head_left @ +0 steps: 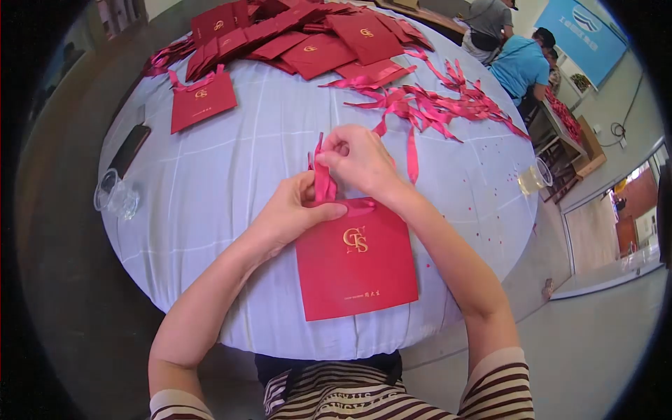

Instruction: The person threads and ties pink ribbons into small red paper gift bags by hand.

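A flat red paper gift bag [358, 269] with a gold logo lies on the table in front of me. My left hand [301, 199] grips its top edge, thumb pressed on the front near a pink ribbon [325, 183]. Just above, my right hand [357, 157] pinches the upper end of that ribbon between thumb and fingers. The ribbon stands up from the bag's top between both hands. Part of it also shows along the bag's top edge. The fingers of my left hand behind the bag are hidden.
Red bags [308, 52] are heaped at the far side of the round table [245, 175]. Loose pink ribbons [434, 105] lie right of them. One finished-looking bag [203, 103], a phone [131, 150] and plastic cups [117, 196] are at left; another cup [533, 178] stands right. People [521, 66] sit beyond.
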Demonstrator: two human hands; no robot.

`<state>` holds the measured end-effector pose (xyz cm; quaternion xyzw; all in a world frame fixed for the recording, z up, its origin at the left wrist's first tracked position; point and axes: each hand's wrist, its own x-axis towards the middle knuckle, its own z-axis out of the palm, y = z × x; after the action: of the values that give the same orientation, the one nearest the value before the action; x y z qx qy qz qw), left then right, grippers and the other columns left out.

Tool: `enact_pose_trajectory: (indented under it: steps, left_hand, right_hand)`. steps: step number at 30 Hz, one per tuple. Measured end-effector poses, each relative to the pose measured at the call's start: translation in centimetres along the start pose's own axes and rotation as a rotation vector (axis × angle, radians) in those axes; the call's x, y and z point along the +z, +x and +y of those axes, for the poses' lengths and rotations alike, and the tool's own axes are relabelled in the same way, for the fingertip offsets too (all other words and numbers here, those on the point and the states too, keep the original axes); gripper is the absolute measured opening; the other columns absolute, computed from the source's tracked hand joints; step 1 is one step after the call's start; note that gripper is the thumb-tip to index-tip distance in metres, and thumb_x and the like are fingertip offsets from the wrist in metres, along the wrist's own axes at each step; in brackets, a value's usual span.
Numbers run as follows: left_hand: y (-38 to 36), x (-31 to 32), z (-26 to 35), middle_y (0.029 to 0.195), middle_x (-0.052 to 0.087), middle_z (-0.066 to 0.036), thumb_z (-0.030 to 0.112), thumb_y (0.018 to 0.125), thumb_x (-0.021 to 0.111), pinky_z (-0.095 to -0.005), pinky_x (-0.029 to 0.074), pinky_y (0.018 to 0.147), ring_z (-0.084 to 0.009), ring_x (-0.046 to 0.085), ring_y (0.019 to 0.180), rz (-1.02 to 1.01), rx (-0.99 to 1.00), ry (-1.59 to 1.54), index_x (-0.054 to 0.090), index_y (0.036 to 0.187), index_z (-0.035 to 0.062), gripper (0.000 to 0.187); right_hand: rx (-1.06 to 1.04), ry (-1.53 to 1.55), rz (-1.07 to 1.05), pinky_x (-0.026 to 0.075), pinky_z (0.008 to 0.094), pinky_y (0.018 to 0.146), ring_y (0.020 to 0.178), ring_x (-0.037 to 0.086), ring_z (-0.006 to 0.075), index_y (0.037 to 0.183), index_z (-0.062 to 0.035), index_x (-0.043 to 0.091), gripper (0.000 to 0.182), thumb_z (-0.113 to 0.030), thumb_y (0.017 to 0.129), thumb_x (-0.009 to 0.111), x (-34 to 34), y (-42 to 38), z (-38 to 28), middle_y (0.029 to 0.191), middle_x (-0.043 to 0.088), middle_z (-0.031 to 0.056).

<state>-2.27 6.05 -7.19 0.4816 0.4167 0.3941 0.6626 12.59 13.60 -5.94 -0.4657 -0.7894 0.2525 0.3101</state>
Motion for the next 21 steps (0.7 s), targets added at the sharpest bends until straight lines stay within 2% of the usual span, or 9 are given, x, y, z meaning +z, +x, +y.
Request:
enact_pose_trajectory:
  steps: [1,4,5,6,8,11,13,16,21]
  left_hand:
    - [-0.2,0.0,0.2,0.095,0.064,-0.002,0.004,0.076,0.073,-0.0257,0.050,0.080,-0.0094,0.060,0.086,0.019,-0.021,0.015,0.057,0.106,0.0030,0.034]
    - [-0.3,0.0,0.4,0.093,0.064,-0.002,0.006,0.078,0.072,-0.0250,0.050,0.078,-0.0092,0.061,0.084,0.059,-0.036,0.018,0.058,0.103,0.0039,0.029]
    - [-0.3,0.1,0.5,0.093,0.064,-0.002,0.006,0.078,0.072,-0.0250,0.050,0.078,-0.0092,0.061,0.084,0.060,-0.026,0.021,0.058,0.103,0.0039,0.029]
    - [-0.3,0.1,0.6,0.092,0.064,-0.002,0.006,0.078,0.072,-0.0250,0.051,0.077,-0.0093,0.061,0.083,0.072,-0.035,-0.012,0.059,0.101,0.0039,0.027]
    - [-0.2,0.0,0.5,0.091,0.064,-0.002,0.007,0.078,0.071,-0.0251,0.051,0.075,-0.0094,0.062,0.081,0.097,-0.035,-0.036,0.059,0.100,0.0038,0.025]
    - [0.1,-0.2,0.1,0.090,0.064,-0.003,0.005,0.079,0.070,-0.0261,0.052,0.073,-0.0105,0.063,0.079,0.097,-0.018,-0.088,0.059,0.102,0.0034,0.025]
    - [0.2,-0.4,-0.1,0.091,0.064,-0.003,0.005,0.079,0.070,-0.0265,0.052,0.075,-0.0105,0.062,0.081,0.095,-0.009,-0.074,0.059,0.103,0.0032,0.027]
    - [0.4,-0.6,-1.0,0.094,0.064,-0.004,0.006,0.080,0.070,-0.0272,0.052,0.078,-0.0106,0.062,0.085,0.058,0.007,-0.035,0.057,0.107,0.0028,0.030]
    - [0.1,-0.6,0.0,0.095,0.065,-0.005,0.013,0.081,0.072,-0.0275,0.051,0.081,-0.0116,0.062,0.087,-0.046,-0.051,-0.066,0.057,0.108,0.0025,0.032]
  right_hand:
    - [-0.196,-0.045,0.144,0.049,0.0317,0.065,0.072,0.062,0.0182,0.082,0.0019,0.062,0.018,-0.014,0.077,0.070,-0.2,0.1,0.5,0.074,0.063,0.0087]
    - [-0.107,-0.202,0.301,0.048,0.0337,0.065,0.075,0.063,0.0193,0.085,0.0011,0.062,0.022,-0.018,0.078,0.071,-4.3,0.4,-0.4,0.076,0.062,0.0098]
    - [0.040,-0.301,0.167,0.048,0.0348,0.065,0.073,0.063,0.0201,0.088,-0.0009,0.063,0.028,-0.028,0.083,0.066,-6.3,0.1,-1.2,0.074,0.063,0.0104]
    - [0.032,-0.300,0.172,0.048,0.0348,0.065,0.073,0.063,0.0201,0.088,-0.0009,0.063,0.028,-0.028,0.083,0.066,-7.6,-0.3,-1.2,0.074,0.063,0.0104]
    - [0.322,-0.464,-0.221,0.048,0.0336,0.065,0.069,0.063,0.0202,0.090,-0.0019,0.066,0.036,-0.037,0.088,0.059,-9.5,-1.4,-0.9,0.073,0.064,0.0113]
    - [0.441,-0.386,-0.374,0.047,0.0301,0.063,0.065,0.061,0.0162,0.091,-0.0018,0.068,0.040,-0.039,0.092,0.053,-9.2,-3.6,-0.6,0.072,0.065,0.0081]
    - [0.449,0.144,-0.301,0.046,0.0263,0.063,0.066,0.059,0.0108,0.087,-0.0003,0.069,0.034,-0.032,0.092,0.055,-7.5,-4.5,0.7,0.075,0.065,0.0044]
    - [0.279,0.478,-0.168,0.046,0.0235,0.064,0.069,0.058,0.0077,0.085,0.0006,0.068,0.027,-0.024,0.090,0.059,-5.2,-4.7,1.2,0.075,0.064,0.0016]
    - [0.167,0.568,0.069,0.048,0.0249,0.065,0.070,0.061,0.0098,0.085,0.0039,0.062,0.018,-0.011,0.091,0.055,-3.8,-5.1,0.8,0.076,0.065,0.0047]
